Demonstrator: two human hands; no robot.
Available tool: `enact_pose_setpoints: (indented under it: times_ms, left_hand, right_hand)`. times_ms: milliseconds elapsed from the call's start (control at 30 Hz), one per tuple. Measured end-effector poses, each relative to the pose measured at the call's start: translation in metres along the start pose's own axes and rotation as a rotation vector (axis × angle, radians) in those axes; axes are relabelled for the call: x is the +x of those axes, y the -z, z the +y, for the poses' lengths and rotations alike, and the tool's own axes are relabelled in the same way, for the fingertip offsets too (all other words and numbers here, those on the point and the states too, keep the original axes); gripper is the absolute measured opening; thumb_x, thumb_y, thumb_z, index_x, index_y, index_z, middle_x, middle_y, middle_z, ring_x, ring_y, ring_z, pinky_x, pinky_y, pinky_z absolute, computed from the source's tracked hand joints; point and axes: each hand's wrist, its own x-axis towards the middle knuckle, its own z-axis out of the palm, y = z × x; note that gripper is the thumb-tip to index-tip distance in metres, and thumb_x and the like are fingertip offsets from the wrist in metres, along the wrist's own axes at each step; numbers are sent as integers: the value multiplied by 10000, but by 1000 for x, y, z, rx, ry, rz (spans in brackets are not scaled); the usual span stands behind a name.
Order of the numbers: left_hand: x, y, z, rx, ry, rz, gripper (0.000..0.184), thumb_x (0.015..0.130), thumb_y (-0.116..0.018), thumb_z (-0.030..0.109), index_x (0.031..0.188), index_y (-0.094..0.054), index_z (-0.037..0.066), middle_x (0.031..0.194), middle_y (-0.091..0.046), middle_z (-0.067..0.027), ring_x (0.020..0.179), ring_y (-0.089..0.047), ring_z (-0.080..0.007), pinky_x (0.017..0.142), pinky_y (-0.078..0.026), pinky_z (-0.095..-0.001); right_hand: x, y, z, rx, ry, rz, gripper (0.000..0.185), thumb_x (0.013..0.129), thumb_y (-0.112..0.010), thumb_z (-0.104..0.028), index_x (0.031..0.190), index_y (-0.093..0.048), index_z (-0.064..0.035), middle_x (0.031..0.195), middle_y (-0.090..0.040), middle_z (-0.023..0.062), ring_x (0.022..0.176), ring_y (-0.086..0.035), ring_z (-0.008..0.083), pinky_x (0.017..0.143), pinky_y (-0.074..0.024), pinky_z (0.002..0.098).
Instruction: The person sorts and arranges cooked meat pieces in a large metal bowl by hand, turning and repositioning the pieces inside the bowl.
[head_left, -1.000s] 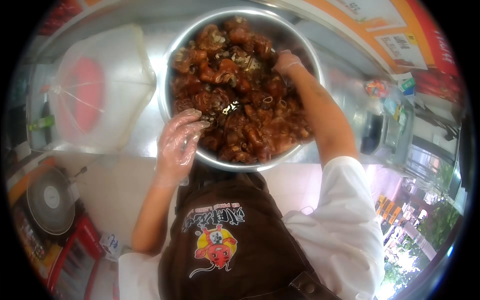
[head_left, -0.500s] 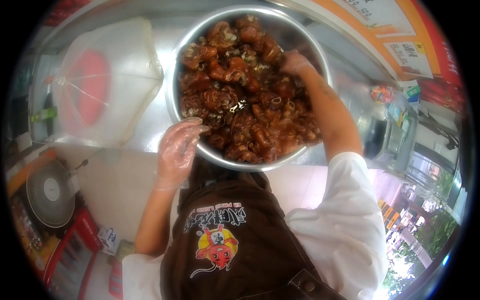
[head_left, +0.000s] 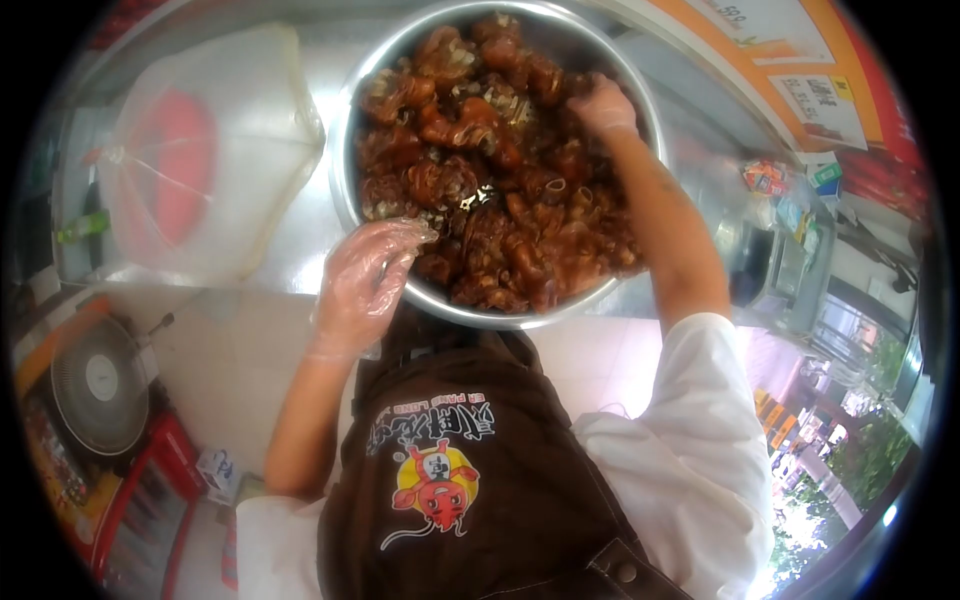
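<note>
While both hands work over a wide metal bowl point(head_left: 522, 321), the bowl stands on a metal bench point(head_left: 312, 245) at the edge nearest the person, presumably so that both arms can reach inside without stretching. Glossy brown meat point(head_left: 505, 165), in pieces heaped close together, fills it; pale bone ends show among them. The right hand point(head_left: 605, 105), apparently gloved, reaches over the heap to the far right side of the bowl, fingers down among the pieces. Its grip cannot be told, since the fingertips are hidden against the meat. The left hand point(head_left: 368, 280), in a clear plastic glove, is at the near left rim, its fingers bent inward over the edge. Its grip is released, with a gap between thumb and fingers and no piece visible in it; whether the fingertips touch the meat is unclear. This position probably keeps it ready beside the bowl, and the glove likely keeps sauce off the skin. To the left, a translucent cover point(head_left: 255, 130) lies on the bench beside the bowl, with a red shape point(head_left: 180, 170) showing through.
</note>
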Motion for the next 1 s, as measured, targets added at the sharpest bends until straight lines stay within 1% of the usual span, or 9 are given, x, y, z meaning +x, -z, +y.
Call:
enact_pose_setpoints:
  times_ms: [300,367,467,600,700,833,900,933,1000]
  left_hand:
    - [-11,6,-8,-26,12,17,217,928,-681,-74,1117,-748,8,1140,-774,-154,1073,-739,-333,948,-581,-412]
    - [-13,8,-9,-29,7,17,213,931,-680,-73,1116,-747,7,1139,-775,-155,1074,-740,-332,946,-581,-410]
    - [-17,9,-13,-45,22,34,205,933,-678,-74,1111,-744,3,1142,-777,-156,1071,-740,-329,947,-580,-409]
    - [-20,11,-19,-47,38,1,206,939,-673,-86,1118,-733,-5,1161,-780,-152,1101,-741,-323,966,-578,-411]
    - [-18,14,-18,-51,51,-33,203,950,-668,-93,1127,-721,-9,1178,-781,-152,1134,-741,-316,985,-577,-415]
    - [-16,16,-20,-96,40,-27,214,950,-662,-98,1134,-712,-2,1182,-779,-152,1137,-740,-317,986,-578,-416]
    - [-15,15,-20,-107,30,-11,204,943,-671,-81,1125,-725,-4,1161,-779,-156,1098,-742,-323,963,-583,-413]
    - [-13,15,-20,-108,21,12,196,937,-681,-63,1115,-738,-7,1140,-780,-160,1059,-745,-330,940,-587,-410]
    - [-9,17,-18,-96,3,-7,201,938,-678,-63,1120,-742,-6,1139,-777,-164,1062,-744,-332,944,-587,-409]
  right_hand:
    - [36,-10,1,-80,133,-346,860,875,-720,-544,1528,-536,-15,1550,-564,233,1426,-548,365,1173,-461,422]
    - [37,-16,13,120,105,-302,851,874,-722,-527,1496,-544,26,1524,-586,248,1403,-570,379,1156,-472,423]
    - [44,-27,25,53,7,-150,698,871,-741,-470,1425,-656,-53,1437,-651,239,1310,-639,384,1110,-505,449]
    - [29,-9,2,45,-115,-159,656,896,-729,-468,1395,-676,-46,1391,-673,253,1290,-648,395,1092,-511,467]
    - [31,-12,-7,-23,-95,32,715,894,-740,-546,1316,-697,29,1373,-700,237,1275,-677,374,1076,-535,460]
    - [32,26,-9,-79,-93,-35,537,881,-788,-395,1283,-740,-43,1235,-771,186,1167,-725,380,1035,-558,451]
    - [28,68,-3,-173,164,-196,395,889,-776,-300,1209,-782,-70,1207,-782,175,1121,-740,365,999,-571,436]
    - [29,73,14,107,189,-160,304,893,-751,-208,1159,-804,-71,1160,-794,168,1072,-752,348,974,-578,421]
    - [26,83,31,58,224,-210,302,895,-738,-175,1174,-802,-79,1152,-796,163,1063,-753,342,969,-579,416]
